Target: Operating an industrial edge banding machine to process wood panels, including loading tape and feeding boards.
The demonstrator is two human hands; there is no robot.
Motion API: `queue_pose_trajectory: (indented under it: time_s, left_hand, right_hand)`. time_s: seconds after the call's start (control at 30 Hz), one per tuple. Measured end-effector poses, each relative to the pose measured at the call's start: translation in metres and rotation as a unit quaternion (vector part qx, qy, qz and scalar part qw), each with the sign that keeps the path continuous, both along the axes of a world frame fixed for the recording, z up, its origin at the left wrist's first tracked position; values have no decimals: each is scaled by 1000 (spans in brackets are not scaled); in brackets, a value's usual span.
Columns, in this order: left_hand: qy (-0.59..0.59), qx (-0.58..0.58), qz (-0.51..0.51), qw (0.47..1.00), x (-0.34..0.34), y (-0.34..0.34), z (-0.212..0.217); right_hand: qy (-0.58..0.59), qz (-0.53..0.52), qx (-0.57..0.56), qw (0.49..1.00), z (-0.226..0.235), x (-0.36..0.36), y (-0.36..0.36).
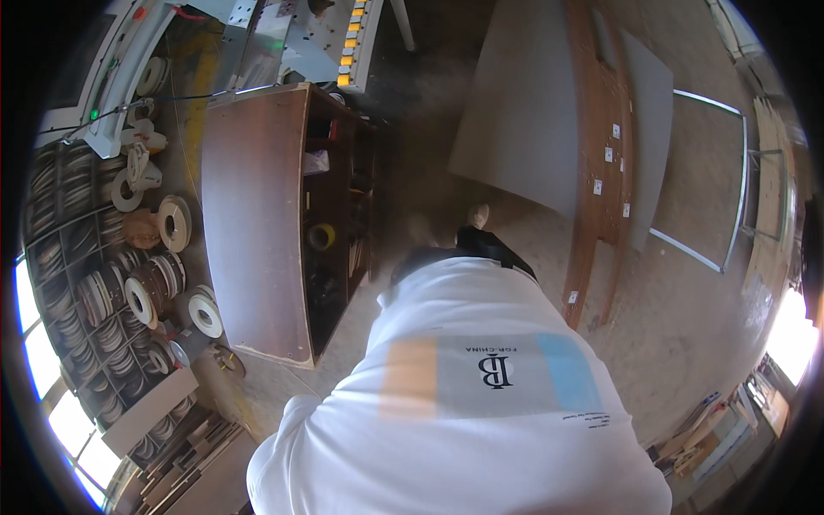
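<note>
Neither my left hand nor my right hand shows; my white shirt (481, 296) with its printed colour blocks fills the lower middle. Past its hem, a dark trouser leg and one light shoe (479, 215) stand out on the concrete floor. To the left is a brown wooden cabinet (253, 215) with an open front. On its shelves lie a yellow roll of tape (330, 232), a clear plastic bag (317, 162) and other items too dark to make out. What my hands hold or touch, if anything, is out of sight.
Far left, a rack (64, 283) holds several edge-banding rolls, with more rolls (175, 224) on the floor beside it. A white machine (300, 39) stands at the far end. Large grey panels (524, 112) and brown boards (592, 163) are at the right, near a metal frame (743, 172).
</note>
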State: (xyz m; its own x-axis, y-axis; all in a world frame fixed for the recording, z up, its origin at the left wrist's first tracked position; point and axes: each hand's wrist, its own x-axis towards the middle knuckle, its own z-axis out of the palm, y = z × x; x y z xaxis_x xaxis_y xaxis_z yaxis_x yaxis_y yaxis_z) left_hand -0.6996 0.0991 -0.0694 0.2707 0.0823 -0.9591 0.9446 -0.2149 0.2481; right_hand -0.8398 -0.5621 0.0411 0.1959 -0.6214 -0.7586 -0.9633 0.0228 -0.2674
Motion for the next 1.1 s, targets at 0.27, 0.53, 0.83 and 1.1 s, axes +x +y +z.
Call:
queue_pose_trajectory:
  time_s: [0.27,0.53,0.83,1.1]
  left_hand:
    - [4,-13,0,1000,3,-3,-9]
    - [15,-21,8,1000,-5,-8,-18]
    - [17,-18,20,999,-18,-14,-12]
    - [21,-18,23,999,-24,-11,-9]
  right_hand:
    - [-75,-135,-43,987,16,-20,-18]
    - [-136,-237,-83,958,36,-42,-44]
    - [-184,-308,-118,926,46,-60,-78]
    - [-227,-364,-158,889,59,-81,-100]
